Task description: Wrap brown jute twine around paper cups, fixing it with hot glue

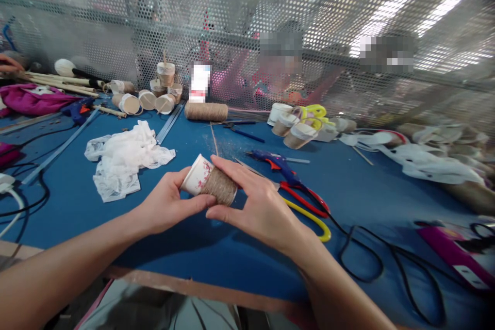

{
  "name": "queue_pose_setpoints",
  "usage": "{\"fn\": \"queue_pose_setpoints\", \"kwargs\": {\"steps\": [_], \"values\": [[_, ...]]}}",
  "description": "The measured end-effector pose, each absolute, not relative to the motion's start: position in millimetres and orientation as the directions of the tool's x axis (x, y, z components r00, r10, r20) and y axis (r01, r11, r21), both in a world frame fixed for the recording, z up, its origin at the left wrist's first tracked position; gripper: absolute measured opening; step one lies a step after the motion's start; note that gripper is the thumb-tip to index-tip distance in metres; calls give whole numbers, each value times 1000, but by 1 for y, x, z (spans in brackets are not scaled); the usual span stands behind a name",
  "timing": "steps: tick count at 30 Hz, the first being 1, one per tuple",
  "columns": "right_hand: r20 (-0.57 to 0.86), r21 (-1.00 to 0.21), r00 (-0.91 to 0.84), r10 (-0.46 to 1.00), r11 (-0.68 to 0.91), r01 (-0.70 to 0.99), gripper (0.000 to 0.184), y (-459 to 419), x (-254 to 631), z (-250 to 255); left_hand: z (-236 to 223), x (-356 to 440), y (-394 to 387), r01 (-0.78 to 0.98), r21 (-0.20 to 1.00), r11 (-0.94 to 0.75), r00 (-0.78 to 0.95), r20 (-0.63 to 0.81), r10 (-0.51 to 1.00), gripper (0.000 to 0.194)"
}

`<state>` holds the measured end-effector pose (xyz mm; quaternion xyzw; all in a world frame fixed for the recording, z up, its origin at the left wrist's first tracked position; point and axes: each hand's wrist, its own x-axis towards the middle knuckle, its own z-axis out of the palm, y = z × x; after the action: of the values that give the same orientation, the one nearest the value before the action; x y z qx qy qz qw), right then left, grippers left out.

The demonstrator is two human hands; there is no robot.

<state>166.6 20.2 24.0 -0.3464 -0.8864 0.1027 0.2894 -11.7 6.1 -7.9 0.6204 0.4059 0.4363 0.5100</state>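
A paper cup [198,174] with a red floral print lies tilted between my two hands, its lower half wrapped in brown twine [218,187]. My left hand [175,200] grips it at the rim end, thumb along the near side. Around the wrapped end curls my right hand [251,198], fingers on top and thumb below. A strand of twine [214,139] runs from the cup back to the twine spool [206,112]. Just right of my right hand are a blue glue gun [281,165] and scissors with red handles [305,199].
White lace fabric [126,157] lies left, with twine-wrapped cups [165,104] behind it. More cups [299,135] stand at back right. Yellow-handled scissors [313,219], a black cable [361,273] and a purple power strip [452,252] lie on the right. Perforated metal panels [240,20] close the back.
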Motion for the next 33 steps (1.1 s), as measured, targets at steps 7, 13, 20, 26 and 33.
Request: {"fn": "queue_pose_setpoints", "kwargs": {"steps": [7, 13, 20, 26, 33], "values": [[464, -302, -602, 650, 755, 582, 62, 23, 167, 18, -3, -13, 7, 15, 992, -127, 329, 115, 937, 20], [469, -224, -654, 593, 797, 561, 60, 22, 165, 15, -1, -14, 10, -29, 997, -75, 274, 80, 958, 25], [443, -239, -669, 596, 798, 553, 59, 22, 162, 7, -3, -10, 11, -15, 1000, -6, 252, 9, 968, 20], [439, -277, -656, 614, 787, 551, 60, 23, 161, 7, -2, -10, 11, -19, 1000, -8, 241, 12, 970, 22], [526, -220, -632, 569, 809, 545, 57, 10, 164, 13, -4, -9, 4, -53, 992, -112, 263, 122, 957, 23]]}}
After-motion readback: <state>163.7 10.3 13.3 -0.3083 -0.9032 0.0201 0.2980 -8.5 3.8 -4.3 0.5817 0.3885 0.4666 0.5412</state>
